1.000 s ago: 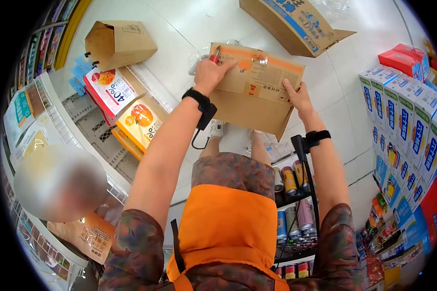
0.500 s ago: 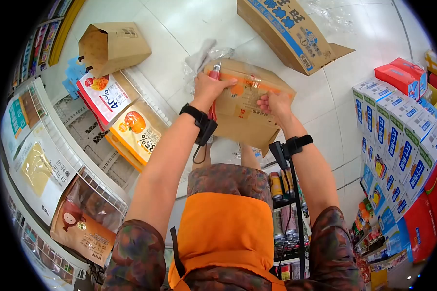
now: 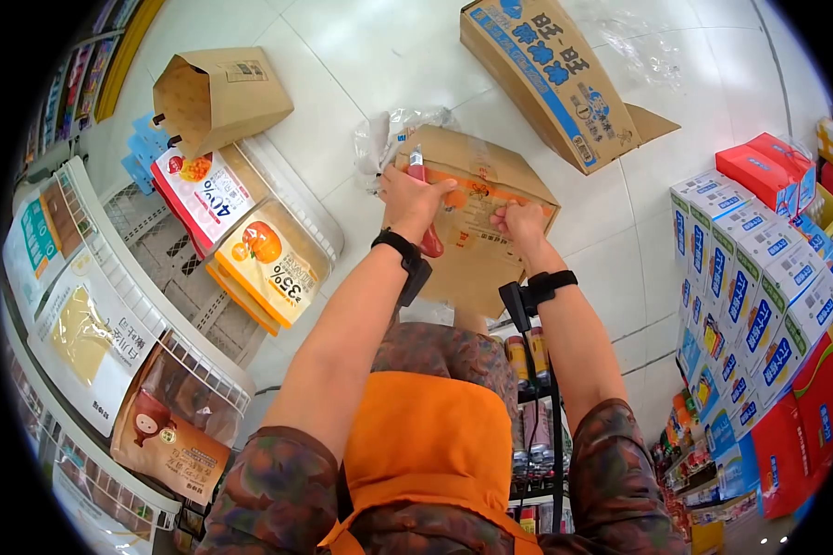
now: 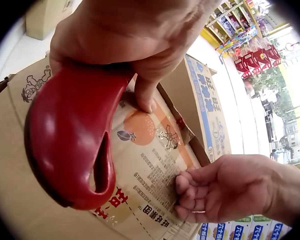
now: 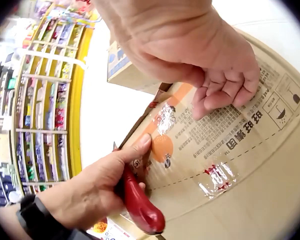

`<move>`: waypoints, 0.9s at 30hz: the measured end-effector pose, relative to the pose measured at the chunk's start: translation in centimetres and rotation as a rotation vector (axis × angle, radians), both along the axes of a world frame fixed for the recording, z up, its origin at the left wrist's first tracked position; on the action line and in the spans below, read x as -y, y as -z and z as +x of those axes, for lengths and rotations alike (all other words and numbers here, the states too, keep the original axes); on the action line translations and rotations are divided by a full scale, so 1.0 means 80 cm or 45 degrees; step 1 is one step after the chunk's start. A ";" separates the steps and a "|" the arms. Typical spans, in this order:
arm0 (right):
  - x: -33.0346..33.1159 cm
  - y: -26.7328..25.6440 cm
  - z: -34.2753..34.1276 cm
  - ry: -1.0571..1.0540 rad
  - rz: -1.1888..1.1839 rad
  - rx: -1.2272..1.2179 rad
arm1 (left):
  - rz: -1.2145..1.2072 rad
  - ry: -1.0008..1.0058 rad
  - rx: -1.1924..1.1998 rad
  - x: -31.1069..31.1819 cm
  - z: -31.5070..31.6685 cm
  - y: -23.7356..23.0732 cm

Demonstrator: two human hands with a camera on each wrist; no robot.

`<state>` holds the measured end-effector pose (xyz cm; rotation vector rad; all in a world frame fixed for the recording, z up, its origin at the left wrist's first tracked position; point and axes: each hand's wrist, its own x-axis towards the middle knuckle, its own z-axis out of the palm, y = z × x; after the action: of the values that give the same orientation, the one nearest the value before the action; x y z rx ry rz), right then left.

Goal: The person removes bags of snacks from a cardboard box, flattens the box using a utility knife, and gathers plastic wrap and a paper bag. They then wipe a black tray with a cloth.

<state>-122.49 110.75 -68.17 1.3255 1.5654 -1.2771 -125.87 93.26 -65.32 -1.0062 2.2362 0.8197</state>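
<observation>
A brown cardboard carton (image 3: 477,264) with an orange stripe and printed fruit is between the two hands, in front of the legs. My left hand (image 3: 411,202) grips a red-handled utility knife (image 4: 72,135), its metal tip pointing away from me. The left thumb rests on the carton beside the printed fruit, as the right wrist view shows. My right hand (image 3: 524,222) has its fingers (image 5: 225,92) curled in close against the printed panel, with nothing seen in them. Shiny clear tape (image 5: 220,180) lies across the carton's red print.
Another brown carton (image 3: 565,92) with blue print lies on the floor ahead. An open paper-brown box (image 3: 241,102) sits at the left, above snack bags (image 3: 264,250) in a wire rack. Crumpled clear plastic (image 3: 375,143) lies beside the carton. Blue-white boxes (image 3: 740,277) are stacked at the right.
The right hand has left the carton's right edge and moved inward onto its printed panel, fingers now curled. The carton has tilted, showing another side. The left hand keeps hold of the utility knife.
</observation>
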 end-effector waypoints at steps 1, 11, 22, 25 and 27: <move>-0.001 0.009 -0.003 0.004 0.010 0.016 | -0.039 0.010 -0.043 -0.003 -0.004 0.000; -0.002 0.035 0.007 -0.044 0.064 -0.062 | 0.036 -0.039 0.047 -0.006 -0.013 -0.005; 0.062 0.039 0.038 -0.355 0.535 -0.864 | 0.060 0.097 0.027 0.008 -0.019 0.000; 0.080 0.000 0.012 0.279 -0.058 -0.640 | 0.035 0.089 0.029 0.009 -0.018 0.001; 0.086 -0.021 0.003 0.620 -0.285 -0.474 | 0.021 0.099 0.045 0.008 -0.016 0.002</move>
<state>-122.27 103.88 -66.49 1.4297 1.3167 -2.0340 -127.16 92.59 -65.49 -0.9132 2.2202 0.7794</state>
